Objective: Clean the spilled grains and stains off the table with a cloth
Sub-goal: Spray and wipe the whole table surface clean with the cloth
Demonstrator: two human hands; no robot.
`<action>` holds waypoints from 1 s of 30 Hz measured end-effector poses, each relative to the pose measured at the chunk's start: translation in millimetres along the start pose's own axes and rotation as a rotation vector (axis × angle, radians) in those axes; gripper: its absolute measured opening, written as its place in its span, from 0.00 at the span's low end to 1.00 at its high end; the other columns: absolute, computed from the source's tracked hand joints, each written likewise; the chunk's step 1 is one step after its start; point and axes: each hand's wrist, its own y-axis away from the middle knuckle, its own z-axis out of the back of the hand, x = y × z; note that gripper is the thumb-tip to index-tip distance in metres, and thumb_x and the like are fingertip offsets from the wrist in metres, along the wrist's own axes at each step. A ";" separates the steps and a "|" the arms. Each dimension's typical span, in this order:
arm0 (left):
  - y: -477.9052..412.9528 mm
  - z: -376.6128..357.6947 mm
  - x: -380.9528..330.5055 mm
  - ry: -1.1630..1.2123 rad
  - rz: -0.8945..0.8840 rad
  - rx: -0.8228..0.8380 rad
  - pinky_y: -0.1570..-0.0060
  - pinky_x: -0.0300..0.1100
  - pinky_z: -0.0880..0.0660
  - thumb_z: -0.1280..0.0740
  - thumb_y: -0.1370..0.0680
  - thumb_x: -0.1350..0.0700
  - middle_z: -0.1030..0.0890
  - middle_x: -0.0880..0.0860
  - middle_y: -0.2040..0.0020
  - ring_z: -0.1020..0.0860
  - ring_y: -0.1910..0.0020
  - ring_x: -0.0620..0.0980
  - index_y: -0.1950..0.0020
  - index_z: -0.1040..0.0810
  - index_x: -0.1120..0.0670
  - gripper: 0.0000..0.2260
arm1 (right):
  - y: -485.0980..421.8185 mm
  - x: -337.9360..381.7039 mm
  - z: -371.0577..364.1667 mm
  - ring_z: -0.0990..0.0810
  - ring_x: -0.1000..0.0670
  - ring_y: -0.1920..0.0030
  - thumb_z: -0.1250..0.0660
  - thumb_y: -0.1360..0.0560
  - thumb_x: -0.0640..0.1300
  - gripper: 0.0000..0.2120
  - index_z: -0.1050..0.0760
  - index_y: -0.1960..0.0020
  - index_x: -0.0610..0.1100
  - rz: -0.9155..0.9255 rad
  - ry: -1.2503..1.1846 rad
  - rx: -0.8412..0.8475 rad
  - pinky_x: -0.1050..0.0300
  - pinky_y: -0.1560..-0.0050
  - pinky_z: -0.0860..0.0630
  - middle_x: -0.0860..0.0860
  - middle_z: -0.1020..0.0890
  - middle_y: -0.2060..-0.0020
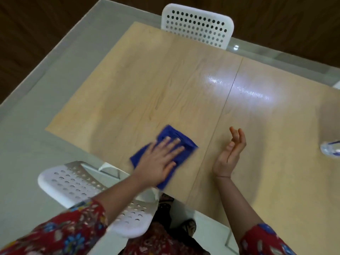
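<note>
Most of the job looks done from where I stand. I see no loose grains anywhere on the wooden top of the table [147, 80], though anything very small would be lost in the blur. The only marks I can make out are faint streaks and specks inside the bright glare [239, 89], on the far right half. I cannot tell whether those are stains or a damp trail from wiping. My guess is that the near-left stretch is being gone over now, and the shiny patch beyond the seam [220, 111] is what is left to check.

The cloth [172, 133] is deep blue and soft, folded into a rough rectangle with rumpled edges. It lies flat on the table near the front edge, just left of the seam. One corner points away from the person and the near end reaches almost to the table's lip.

The left hand [161, 159] lies spread on top of it, fingers straight and apart, pressing it down rather than gripping. The right hand [230, 155] is beside it on the other side of the seam, clear of the cloth. Its palm is turned up, its fingers are loosely curled, and I can see nothing in it. It may be cupped to catch swept crumbs, but that is only a guess.

A white perforated chair [196, 24] stands at the far side and another [73, 183] at the near-left corner. What looks like a clear bottle [331, 150] sits at the right edge of the view.
</note>
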 end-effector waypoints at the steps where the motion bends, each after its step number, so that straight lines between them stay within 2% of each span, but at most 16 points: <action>1: -4.3 1.6 19.7 -0.021 0.127 0.004 0.29 0.57 0.40 0.49 0.20 0.44 0.44 0.46 0.21 0.46 0.22 0.50 0.22 0.43 0.43 0.25 | 0.8 1.7 1.1 0.30 0.47 0.31 0.52 0.19 0.46 0.25 0.43 0.28 0.32 0.001 0.006 0.002 0.64 0.31 0.38 0.38 0.27 0.33; 3: -26.1 7.2 31.3 -0.010 0.375 -0.006 0.27 0.59 0.43 0.52 0.19 0.44 0.46 0.48 0.20 0.46 0.22 0.53 0.21 0.46 0.45 0.26 | -1.0 3.0 -2.2 0.30 0.48 0.31 0.52 0.20 0.46 0.25 0.42 0.28 0.33 -0.007 0.033 0.028 0.65 0.31 0.37 0.40 0.27 0.33; 5: -47.0 4.1 -0.6 0.025 0.458 -0.022 0.27 0.59 0.45 0.53 0.20 0.43 0.46 0.50 0.20 0.46 0.22 0.55 0.21 0.46 0.46 0.27 | 0.7 3.2 -0.3 0.29 0.50 0.32 0.52 0.20 0.47 0.24 0.42 0.28 0.35 -0.011 0.053 0.060 0.67 0.33 0.37 0.42 0.27 0.33; 7: -55.8 -5.2 -46.7 0.042 0.348 -0.008 0.27 0.60 0.44 0.52 0.21 0.43 0.46 0.50 0.20 0.46 0.22 0.56 0.21 0.45 0.45 0.27 | 2.1 2.4 0.7 0.27 0.48 0.35 0.52 0.19 0.48 0.24 0.41 0.27 0.38 -0.016 0.058 0.078 0.63 0.33 0.35 0.43 0.27 0.32; 9: -45.8 -10.2 -83.5 0.063 0.187 0.041 0.26 0.60 0.46 0.50 0.20 0.43 0.48 0.49 0.20 0.49 0.21 0.55 0.21 0.46 0.45 0.27 | 3.8 -0.7 1.5 0.26 0.45 0.38 0.51 0.19 0.49 0.23 0.39 0.28 0.40 -0.019 0.094 0.109 0.54 0.33 0.33 0.45 0.28 0.32; 10: -35.8 -10.9 -91.0 0.077 0.128 0.068 0.26 0.60 0.48 0.49 0.20 0.42 0.50 0.49 0.20 0.51 0.21 0.54 0.21 0.47 0.44 0.27 | 4.9 -1.4 1.6 0.27 0.45 0.35 0.51 0.19 0.49 0.22 0.38 0.28 0.41 -0.012 0.135 0.150 0.52 0.32 0.33 0.45 0.28 0.31; 12: -12.7 -9.2 -82.6 0.070 0.034 0.090 0.25 0.57 0.50 0.48 0.19 0.42 0.51 0.47 0.20 0.53 0.21 0.51 0.21 0.47 0.43 0.26 | 10.0 -0.3 -3.7 0.35 0.49 0.27 0.51 0.19 0.49 0.22 0.35 0.29 0.42 0.018 0.287 0.270 0.54 0.27 0.39 0.47 0.29 0.30; 15: 14.4 -3.4 -37.3 0.050 -0.015 0.093 0.24 0.53 0.52 0.48 0.18 0.41 0.51 0.44 0.20 0.53 0.21 0.49 0.21 0.48 0.41 0.26 | 25.7 8.7 -20.5 0.39 0.51 0.25 0.50 0.19 0.51 0.22 0.32 0.30 0.43 0.095 0.437 0.402 0.55 0.25 0.42 0.47 0.29 0.30; 19: 29.3 11.9 45.3 0.021 0.101 0.080 0.25 0.52 0.52 0.49 0.19 0.41 0.51 0.44 0.20 0.53 0.21 0.48 0.21 0.50 0.39 0.26 | 41.4 20.2 -54.3 0.41 0.51 0.24 0.49 0.19 0.54 0.24 0.32 0.29 0.43 0.178 0.490 0.582 0.53 0.24 0.44 0.47 0.30 0.29; 22: 37.6 23.1 111.9 0.002 0.232 0.073 0.26 0.53 0.49 0.52 0.19 0.40 0.50 0.44 0.20 0.51 0.21 0.49 0.21 0.48 0.40 0.25 | 43.1 24.7 -77.3 0.42 0.51 0.24 0.49 0.20 0.55 0.25 0.34 0.28 0.44 0.232 0.537 0.658 0.58 0.24 0.48 0.48 0.31 0.28; 26: 52.8 40.2 215.2 -0.034 0.470 0.070 0.27 0.58 0.43 0.55 0.19 0.40 0.47 0.47 0.20 0.46 0.22 0.53 0.21 0.48 0.42 0.26 | 39.9 25.1 -104.5 0.43 0.49 0.24 0.50 0.20 0.56 0.27 0.35 0.27 0.44 0.281 0.579 0.716 0.58 0.24 0.49 0.47 0.32 0.28; 30: 58.0 52.6 272.5 -0.036 0.698 0.011 0.27 0.60 0.45 0.49 0.17 0.45 0.47 0.49 0.20 0.47 0.22 0.55 0.21 0.46 0.45 0.24 | 46.1 19.0 -114.3 0.45 0.51 0.23 0.51 0.19 0.55 0.26 0.39 0.25 0.46 0.344 0.702 0.764 0.56 0.25 0.49 0.48 0.35 0.26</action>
